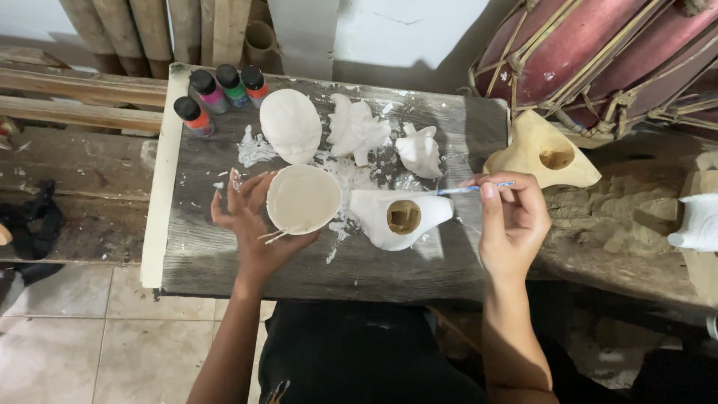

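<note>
1. Centrally, the worktop carries a white mask with a brown hole.
2. Beside it, the left hand cups a round bowl.
3. Right hand pinches a brush, tip on the mask.
4. Four paint bottles stand at the far-left corner.

My left hand cups a bowl on the board; my right hand holds a brush right of a carved piece. 4 bottles stand far left, 3 carvings behind the bowl.
</note>
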